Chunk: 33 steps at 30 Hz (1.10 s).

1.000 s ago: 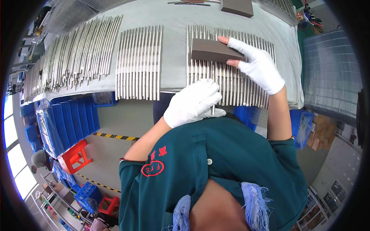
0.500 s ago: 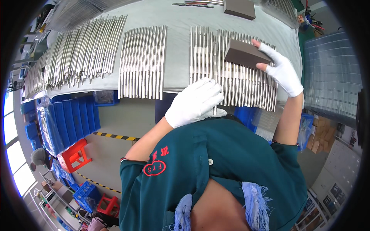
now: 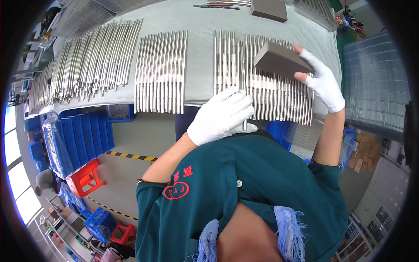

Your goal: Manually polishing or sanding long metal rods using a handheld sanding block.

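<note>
My left hand (image 3: pixel 221 112), in a white glove, is closed around a thin metal rod (image 3: pixel 244 125) at the near edge of the table; the rod's lower end pokes out below the fingers. My right hand (image 3: pixel 322 81), in a white glove with bare thumb and fingertip, grips one end of a grey-brown rectangular block (image 3: pixel 283 60). The block is tilted over a row of shiny metal rods (image 3: pixel 279 98) laid side by side. A narrower group of rods (image 3: pixel 224 61) lies just left of it, partly behind my left hand.
Further left lie another even row of rods (image 3: pixel 160 72) and a large uneven spread of rods (image 3: pixel 96 61). A second block (image 3: pixel 269 9) sits at the back beside several thin rods. Clear plastic trays (image 3: pixel 375 83) stand at right; blue bins (image 3: pixel 85 135) are below the table's left side.
The block in my right hand has tipped a little more, and that hand has shifted slightly to the right. My left hand stays nearly in place on the rod.
</note>
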Tool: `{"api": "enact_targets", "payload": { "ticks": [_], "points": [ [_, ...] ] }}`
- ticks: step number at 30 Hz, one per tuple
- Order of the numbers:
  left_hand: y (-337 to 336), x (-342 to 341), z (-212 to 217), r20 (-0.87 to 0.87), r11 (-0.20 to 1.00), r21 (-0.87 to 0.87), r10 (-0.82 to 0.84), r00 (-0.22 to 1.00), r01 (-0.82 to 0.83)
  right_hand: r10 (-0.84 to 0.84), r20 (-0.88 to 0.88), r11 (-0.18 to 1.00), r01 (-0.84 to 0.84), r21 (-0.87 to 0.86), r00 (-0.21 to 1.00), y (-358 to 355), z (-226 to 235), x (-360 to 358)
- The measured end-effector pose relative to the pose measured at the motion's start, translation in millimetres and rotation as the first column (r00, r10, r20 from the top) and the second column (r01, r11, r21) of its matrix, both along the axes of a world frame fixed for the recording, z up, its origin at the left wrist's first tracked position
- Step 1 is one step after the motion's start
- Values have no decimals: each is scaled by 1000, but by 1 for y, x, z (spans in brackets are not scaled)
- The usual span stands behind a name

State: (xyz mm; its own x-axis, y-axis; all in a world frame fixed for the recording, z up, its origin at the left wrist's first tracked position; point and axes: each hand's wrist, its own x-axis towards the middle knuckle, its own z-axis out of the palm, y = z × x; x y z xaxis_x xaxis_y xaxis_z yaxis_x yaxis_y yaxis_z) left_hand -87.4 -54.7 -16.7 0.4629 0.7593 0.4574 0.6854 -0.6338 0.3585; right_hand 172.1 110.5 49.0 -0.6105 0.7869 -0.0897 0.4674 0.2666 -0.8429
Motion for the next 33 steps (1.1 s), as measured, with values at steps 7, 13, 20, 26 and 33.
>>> {"api": "enact_targets", "payload": {
  "ticks": [7,13,20,26,33],
  "points": [
    [-4,-2,-4,-59,996,-77,45,997,-50,-309,-414,892,412,187,856,0,-13,15],
    [0,-2,5,-101,984,-174,30,994,-48,-320,-408,863,441,248,855,1,-19,18],
    [0,-2,6,-157,982,-159,81,984,-106,-331,-392,897,415,151,858,-3,-17,11],
    [-7,-11,5,-235,951,-201,184,954,-233,-325,-359,900,402,165,875,-2,-18,11],
    [-10,-10,1,-257,959,-141,204,945,-246,-307,-368,931,358,77,878,-4,-25,1]
  ]
}}
